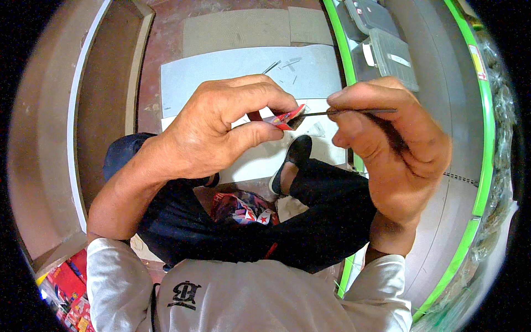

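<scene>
The left hand (215, 123), thumb and fingers nearly together, pinched a small red packet (290, 116) above the white board (249, 160). The job looked partway: the packet's right end seemed spread, and a thin dark stick (318, 114) met it, most of its length outside; whether the tip had gone in was too blurred to tell. Loose dark strips (272, 67) lay on the grey board (221, 71) beyond. The packet's spread end faced right. The stick's long axis ran nearly level, tip leftward, back to the right hand (395, 135), whose thumb and fingers closed on it.
</scene>
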Demonstrator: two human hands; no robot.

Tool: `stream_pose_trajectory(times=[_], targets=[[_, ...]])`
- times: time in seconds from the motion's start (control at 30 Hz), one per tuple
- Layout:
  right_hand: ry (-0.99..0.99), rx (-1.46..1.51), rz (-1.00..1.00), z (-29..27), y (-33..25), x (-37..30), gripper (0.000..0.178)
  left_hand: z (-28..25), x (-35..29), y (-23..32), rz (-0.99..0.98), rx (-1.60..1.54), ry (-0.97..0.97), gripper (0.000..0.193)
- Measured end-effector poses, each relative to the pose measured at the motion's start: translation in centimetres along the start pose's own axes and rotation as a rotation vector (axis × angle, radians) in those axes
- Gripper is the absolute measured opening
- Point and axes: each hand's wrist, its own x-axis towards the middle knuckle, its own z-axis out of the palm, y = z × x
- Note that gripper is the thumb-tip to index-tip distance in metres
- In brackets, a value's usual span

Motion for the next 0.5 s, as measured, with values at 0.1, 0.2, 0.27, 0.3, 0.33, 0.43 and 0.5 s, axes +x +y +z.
stream_pose_trajectory(times=[0.1,0.2,0.27,0.3,0.33,0.43,0.5], targets=[[-0.017,-0.007,-0.015,0.04,0.19,-0.04,0.013,-0.11,-0.02,0.03,-0.034,-0.008,-0.007,0.024],[-0.032,0.001,-0.012,-0.06,0.37,0.10,0.013,-0.13,-0.21,0.12,-0.067,-0.007,-0.011,0.024],[-0.026,0.018,0.019,-0.02,0.30,-0.01,0.013,-0.04,-0.18,0.02,-0.066,-0.033,-0.008,0.024],[-0.024,0.024,0.029,-0.01,0.28,-0.06,0.013,-0.04,-0.17,-0.03,-0.055,-0.027,-0.011,0.023],[-0.025,0.025,0.025,-0.03,0.33,-0.09,0.013,-0.05,-0.13,-0.11,-0.044,-0.020,-0.014,0.023],[0.036,0.017,0.046,0.09,0.35,-0.30,0.013,-0.10,-0.09,-0.25,-0.036,-0.005,-0.014,0.022],[0.054,0.015,0.064,0.19,0.35,-0.33,0.012,-0.16,-0.15,-0.27,-0.040,-0.008,-0.010,0.022]])
